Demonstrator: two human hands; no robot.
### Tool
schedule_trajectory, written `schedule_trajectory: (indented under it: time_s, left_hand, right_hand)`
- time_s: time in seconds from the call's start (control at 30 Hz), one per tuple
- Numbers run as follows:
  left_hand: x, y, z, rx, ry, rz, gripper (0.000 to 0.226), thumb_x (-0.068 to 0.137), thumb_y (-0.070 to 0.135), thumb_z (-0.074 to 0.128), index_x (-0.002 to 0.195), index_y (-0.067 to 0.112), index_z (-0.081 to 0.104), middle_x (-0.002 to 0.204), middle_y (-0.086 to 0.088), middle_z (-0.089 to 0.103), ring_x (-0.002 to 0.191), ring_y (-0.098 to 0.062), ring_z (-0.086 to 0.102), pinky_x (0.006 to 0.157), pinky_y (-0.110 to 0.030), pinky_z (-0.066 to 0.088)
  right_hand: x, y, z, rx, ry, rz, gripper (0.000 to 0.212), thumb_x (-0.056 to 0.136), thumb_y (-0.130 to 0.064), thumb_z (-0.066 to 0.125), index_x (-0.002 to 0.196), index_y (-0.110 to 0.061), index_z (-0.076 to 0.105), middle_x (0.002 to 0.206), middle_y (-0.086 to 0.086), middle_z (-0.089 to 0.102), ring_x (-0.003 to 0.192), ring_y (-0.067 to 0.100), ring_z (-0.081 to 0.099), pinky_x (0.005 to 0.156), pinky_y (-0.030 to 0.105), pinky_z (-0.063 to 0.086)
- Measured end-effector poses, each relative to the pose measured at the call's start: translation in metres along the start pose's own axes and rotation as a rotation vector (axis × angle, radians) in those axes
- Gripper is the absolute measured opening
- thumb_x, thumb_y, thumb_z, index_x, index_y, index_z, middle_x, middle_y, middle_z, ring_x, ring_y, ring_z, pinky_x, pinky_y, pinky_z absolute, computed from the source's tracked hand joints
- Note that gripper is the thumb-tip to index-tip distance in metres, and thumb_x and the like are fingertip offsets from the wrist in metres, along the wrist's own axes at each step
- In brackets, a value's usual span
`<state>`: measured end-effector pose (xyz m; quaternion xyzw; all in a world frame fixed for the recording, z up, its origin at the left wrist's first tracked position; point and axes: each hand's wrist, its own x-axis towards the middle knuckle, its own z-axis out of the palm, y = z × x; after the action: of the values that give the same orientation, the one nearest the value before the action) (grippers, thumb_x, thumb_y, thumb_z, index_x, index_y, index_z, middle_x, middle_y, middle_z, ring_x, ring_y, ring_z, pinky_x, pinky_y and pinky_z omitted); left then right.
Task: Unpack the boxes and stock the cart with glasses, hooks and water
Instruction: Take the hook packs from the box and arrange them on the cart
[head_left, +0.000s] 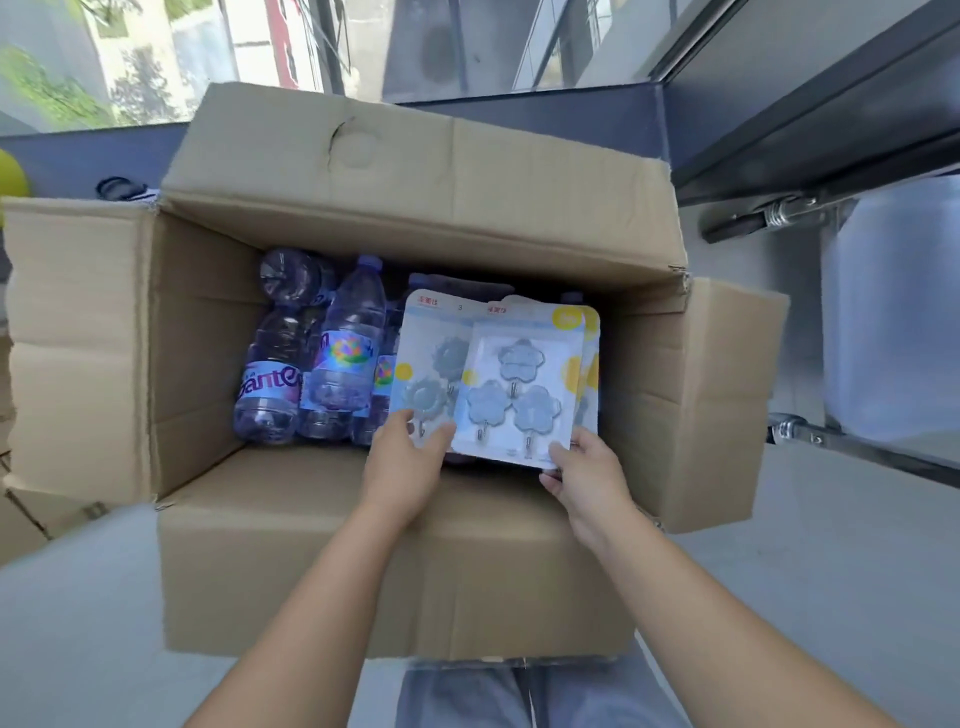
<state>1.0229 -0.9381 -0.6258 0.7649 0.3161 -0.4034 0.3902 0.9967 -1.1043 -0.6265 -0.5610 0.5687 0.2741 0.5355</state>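
**Over the open carton: hook packs held in both hands**

Above the open cardboard box (405, 322), both hands hold blister packs of adhesive hooks by their near edges. The left hand (402, 467) pinches the bottom edge of the left hook pack (423, 364), thumb on top and fingers beneath. The right hand (587, 478) grips the bottom right corner of the front hook pack (519, 384), which overlaps the left one and shows three flower-shaped hooks; more packs lie fanned behind it at the right edge.

Down inside the box, water bottles (332, 358) lie packed on their sides, filling the left part of the floor and running under the packs. All four flaps are folded outward, so the mouth stands fully open. The right flap reaches toward a metal cart frame (857, 452) and a translucent white container (893, 312), close beside the box. Grey floor (78, 623) lies bare to the near left.
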Motion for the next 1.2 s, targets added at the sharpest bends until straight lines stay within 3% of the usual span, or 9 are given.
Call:
schedule_trajectory:
  time_s: [0.1, 0.23, 0.47, 0.63, 0.77, 0.83, 0.93, 1.03, 1.2]
  left_hand:
    - [0.0, 0.002, -0.011, -0.32, -0.117, -0.134, 0.058, 0.083, 0.034, 0.069, 0.131, 0.01, 0.047, 0.123, -0.003, 0.057, 0.105, -0.016, 0.059, 0.088, -0.028, 0.044]
    - [-0.006, 0.002, -0.017, -0.68, -0.316, -0.19, 0.018, 0.084, 0.009, 0.066, 0.101, 0.007, 0.067, 0.092, -0.009, 0.073, 0.072, -0.019, 0.071, 0.063, -0.029, 0.057]
    - [0.003, -0.009, -0.02, -0.676, -0.083, -0.104, 0.012, 0.083, 0.005, 0.067, 0.091, 0.014, 0.068, 0.084, 0.0, 0.073, 0.071, -0.014, 0.07, 0.065, -0.028, 0.056]
    - [0.005, -0.013, -0.014, -0.652, -0.079, -0.086, 0.013, 0.083, 0.008, 0.068, 0.093, 0.016, 0.068, 0.082, 0.004, 0.074, 0.07, -0.011, 0.07, 0.058, -0.022, 0.055]
    - [0.002, -0.014, -0.016, -0.659, -0.101, -0.085, 0.012, 0.083, 0.01, 0.067, 0.093, 0.017, 0.069, 0.088, 0.002, 0.074, 0.077, -0.014, 0.07, 0.07, -0.028, 0.056]
    - [0.0, -0.013, -0.02, -0.657, -0.127, -0.086, 0.011, 0.085, 0.009, 0.065, 0.093, 0.016, 0.068, 0.091, 0.001, 0.073, 0.081, -0.016, 0.069, 0.076, -0.031, 0.056]
    - [-0.003, -0.014, -0.03, -0.634, -0.127, -0.087, 0.011, 0.087, 0.009, 0.063, 0.095, 0.015, 0.067, 0.099, -0.004, 0.071, 0.09, -0.022, 0.067, 0.087, -0.037, 0.052]
    - [-0.005, -0.016, -0.044, -0.612, -0.08, -0.089, 0.01, 0.086, 0.007, 0.064, 0.091, 0.014, 0.068, 0.095, -0.004, 0.071, 0.087, -0.023, 0.066, 0.089, -0.04, 0.05]
    - [-0.014, -0.018, -0.06, -0.603, -0.072, -0.103, 0.008, 0.085, 0.005, 0.064, 0.087, 0.013, 0.067, 0.091, -0.007, 0.069, 0.083, -0.024, 0.063, 0.085, -0.039, 0.05]
  right_hand:
    - [-0.025, -0.003, -0.011, 0.06, -0.225, 0.011, 0.023, 0.094, 0.002, 0.045, 0.082, -0.014, 0.056, 0.079, -0.002, 0.054, 0.064, 0.008, 0.046, 0.062, 0.021, 0.045]
    - [-0.039, 0.001, -0.014, -0.159, -0.435, 0.029, 0.01, 0.094, -0.009, 0.053, 0.091, -0.014, 0.061, 0.086, -0.002, 0.062, 0.073, 0.008, 0.055, 0.066, 0.021, 0.048]
    - [0.016, -0.01, -0.01, -0.376, 0.152, -0.128, 0.012, 0.091, -0.02, 0.056, 0.097, -0.009, 0.054, 0.094, 0.002, 0.054, 0.081, 0.017, 0.049, 0.065, 0.027, 0.038]
    - [0.044, -0.011, 0.004, -0.417, 0.195, -0.021, 0.03, 0.087, -0.025, 0.063, 0.107, -0.008, 0.049, 0.097, 0.004, 0.049, 0.085, 0.022, 0.048, 0.07, 0.028, 0.035]
    - [0.055, -0.011, 0.006, -0.385, 0.214, 0.049, 0.015, 0.086, -0.015, 0.064, 0.095, -0.008, 0.054, 0.083, 0.005, 0.053, 0.067, 0.021, 0.048, 0.058, 0.026, 0.037]
    - [0.056, -0.013, 0.001, -0.431, 0.217, 0.015, 0.009, 0.088, -0.008, 0.058, 0.082, -0.007, 0.052, 0.077, 0.007, 0.051, 0.067, 0.021, 0.045, 0.061, 0.026, 0.038]
    - [0.051, -0.01, -0.007, -0.38, 0.172, -0.044, 0.03, 0.091, -0.008, 0.05, 0.066, -0.016, 0.037, 0.074, 0.006, 0.041, 0.068, 0.019, 0.038, 0.064, 0.03, 0.037]
    - [0.034, -0.013, -0.022, -0.16, 0.209, -0.087, 0.025, 0.092, -0.008, 0.046, 0.071, -0.019, 0.037, 0.079, 0.002, 0.045, 0.078, 0.021, 0.046, 0.075, 0.044, 0.05]
    - [-0.019, -0.031, -0.056, 0.045, 0.219, -0.273, 0.023, 0.09, 0.0, 0.045, 0.078, -0.02, 0.047, 0.085, 0.008, 0.051, 0.08, 0.022, 0.047, 0.071, 0.037, 0.038]
